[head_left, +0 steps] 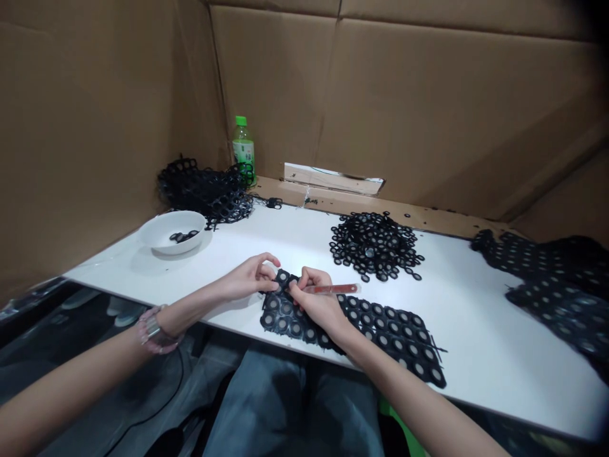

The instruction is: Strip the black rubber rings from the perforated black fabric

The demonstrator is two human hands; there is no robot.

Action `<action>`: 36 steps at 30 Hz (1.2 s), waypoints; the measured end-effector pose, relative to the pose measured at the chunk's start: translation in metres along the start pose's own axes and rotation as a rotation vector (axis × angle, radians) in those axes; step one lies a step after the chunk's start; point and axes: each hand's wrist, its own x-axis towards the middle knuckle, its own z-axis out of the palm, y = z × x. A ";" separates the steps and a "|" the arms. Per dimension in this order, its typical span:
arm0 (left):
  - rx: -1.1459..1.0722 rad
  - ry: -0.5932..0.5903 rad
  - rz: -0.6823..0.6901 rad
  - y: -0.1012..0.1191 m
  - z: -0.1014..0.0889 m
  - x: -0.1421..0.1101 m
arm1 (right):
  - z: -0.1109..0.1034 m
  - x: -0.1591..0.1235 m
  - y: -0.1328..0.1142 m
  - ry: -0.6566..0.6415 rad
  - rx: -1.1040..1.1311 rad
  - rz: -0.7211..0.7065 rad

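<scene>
Well, my right grip (pixel 318 297) was closed around a thin tool (pixel 335 289), its reddish handle sticking out to the right. The black sheet (pixel 366 317) lay on the surface (pixel 457 304) under that grip, stretching off to its right. My left grip (pixel 247 278) had its thumb at the sheet's near-left corner area; whether it pinched, I couldn't tell. A bowl (pixel 164 235) stood left of it, and a pile (pixel 373 244) lay beyond my right grip.

Disc sheet (pixel 386 325) lies before me along the surface's (pixel 457 285) near edge, left hand (pixel 248 278) at its left end, tool (pixel 335 289) in my right hand (pixel 320 298). Behind: loose-piece pile (pixel 371 244). Left: bowl (pixel 156 235), pieces (pixel 183 237) inside; mesh heap (pixel 204 187) behind, then bottle (pixel 243 152). Far right: more sheets (pixel 564 311).
</scene>
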 end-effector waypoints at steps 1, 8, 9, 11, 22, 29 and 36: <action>-0.005 0.008 0.010 0.000 0.001 0.000 | 0.001 0.000 0.001 0.005 -0.039 -0.035; -0.006 0.060 0.016 0.001 0.004 -0.004 | 0.005 0.000 0.002 0.011 -0.156 -0.097; 0.027 0.068 0.022 0.003 0.004 -0.006 | 0.004 0.001 0.001 0.017 -0.121 -0.077; 0.125 0.062 0.023 0.006 0.004 -0.013 | 0.002 0.002 -0.001 0.039 -0.023 -0.029; 0.131 -0.150 -0.134 0.020 0.013 -0.028 | -0.002 0.001 0.000 0.089 0.247 -0.019; 0.197 -0.050 -0.137 0.013 0.016 -0.026 | -0.004 -0.002 -0.013 0.060 0.354 -0.012; 0.163 -0.010 -0.091 0.010 0.015 -0.025 | 0.003 -0.004 -0.008 0.015 0.288 0.098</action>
